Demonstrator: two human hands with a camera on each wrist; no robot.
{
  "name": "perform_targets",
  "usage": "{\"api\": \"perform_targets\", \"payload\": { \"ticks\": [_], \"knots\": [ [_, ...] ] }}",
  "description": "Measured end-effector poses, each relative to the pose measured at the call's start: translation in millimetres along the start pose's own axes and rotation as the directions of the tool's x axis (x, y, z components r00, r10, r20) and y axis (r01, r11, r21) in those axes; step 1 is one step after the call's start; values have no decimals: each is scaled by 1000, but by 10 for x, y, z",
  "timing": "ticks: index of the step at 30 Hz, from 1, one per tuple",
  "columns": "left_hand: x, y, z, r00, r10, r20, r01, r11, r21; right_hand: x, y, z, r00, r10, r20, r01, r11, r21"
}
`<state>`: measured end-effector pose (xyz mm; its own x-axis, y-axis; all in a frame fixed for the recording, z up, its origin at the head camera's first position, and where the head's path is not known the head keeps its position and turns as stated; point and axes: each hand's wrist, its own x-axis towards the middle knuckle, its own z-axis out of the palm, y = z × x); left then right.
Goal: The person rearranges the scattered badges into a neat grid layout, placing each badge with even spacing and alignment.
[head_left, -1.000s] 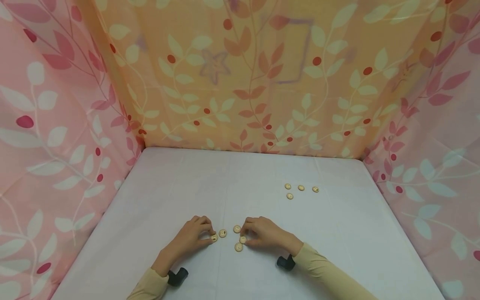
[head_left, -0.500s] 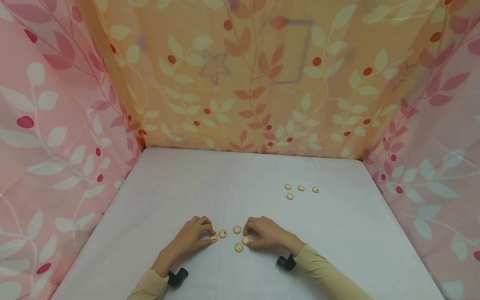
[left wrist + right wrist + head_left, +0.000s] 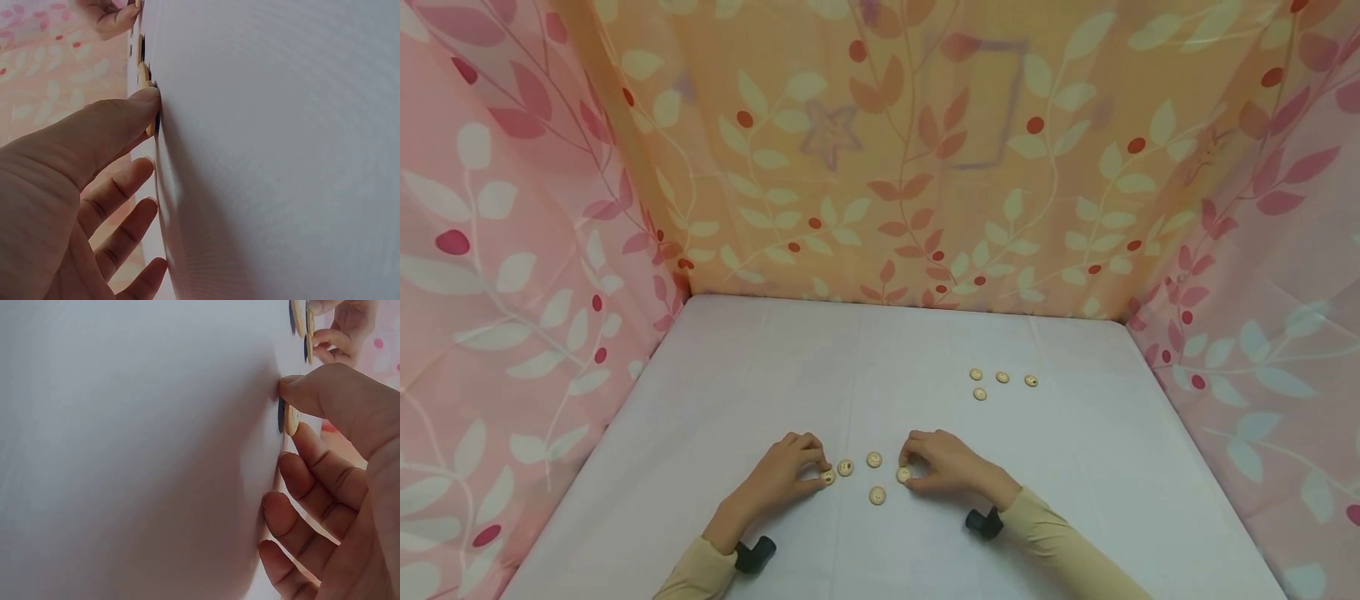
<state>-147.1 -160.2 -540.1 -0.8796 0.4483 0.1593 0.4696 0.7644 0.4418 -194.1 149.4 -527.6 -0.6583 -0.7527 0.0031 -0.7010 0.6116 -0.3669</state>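
Observation:
Between thumb and fingertips, my left hand (image 3: 790, 468) pinches a small round wooden disc (image 3: 828, 477) with a dark mark on its face. A second disc (image 3: 846, 467) with a dark spot lies just right of it. My right hand (image 3: 946, 464) holds another pale disc (image 3: 904, 474) by its edges, thumb on the near side. In the right wrist view that disc (image 3: 292, 419) sits between thumb and index finger, close to the white cloth, the other fingers loosely bent. Two more discs lie between the hands, one farther (image 3: 874, 459) and one nearer (image 3: 877, 496).
Toward the back right, several similar discs (image 3: 1002, 377) lie in a short row, with one disc (image 3: 980, 394) in front. White cloth (image 3: 760, 358) covers the table. Patterned curtains (image 3: 880, 167) stand behind it and on both sides. Each wrist carries a black camera (image 3: 756, 554).
My right hand has moved right, drawing its disc away from the two discs in the middle. The left hand and its disc have stayed in place.

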Motion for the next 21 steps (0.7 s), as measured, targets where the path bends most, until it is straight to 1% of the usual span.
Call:
{"api": "perform_targets", "payload": {
  "ticks": [6, 10, 12, 16, 21],
  "knots": [
    [3, 8, -7, 1000, -16, 16, 17, 1000, -15, -42, 48, -27, 1000, 20, -5, -20, 1000, 5],
    [0, 5, -4, 1000, -14, 11, 14, 1000, -17, -59, 69, -43, 1000, 29, -9, -29, 1000, 8],
    [1, 2, 0, 1000, -3, 2, 3, 1000, -13, -66, 82, -45, 999, 30, -14, -30, 1000, 5],
    [2, -10, 9, 1000, 5, -5, -5, 1000, -6, -83, 122, -45, 999, 25, -34, -25, 1000, -5],
    [2, -12, 7, 1000, -7, 9, 7, 1000, -10, -111, 201, -44, 997, 24, -67, -26, 999, -20]
  ]
}}
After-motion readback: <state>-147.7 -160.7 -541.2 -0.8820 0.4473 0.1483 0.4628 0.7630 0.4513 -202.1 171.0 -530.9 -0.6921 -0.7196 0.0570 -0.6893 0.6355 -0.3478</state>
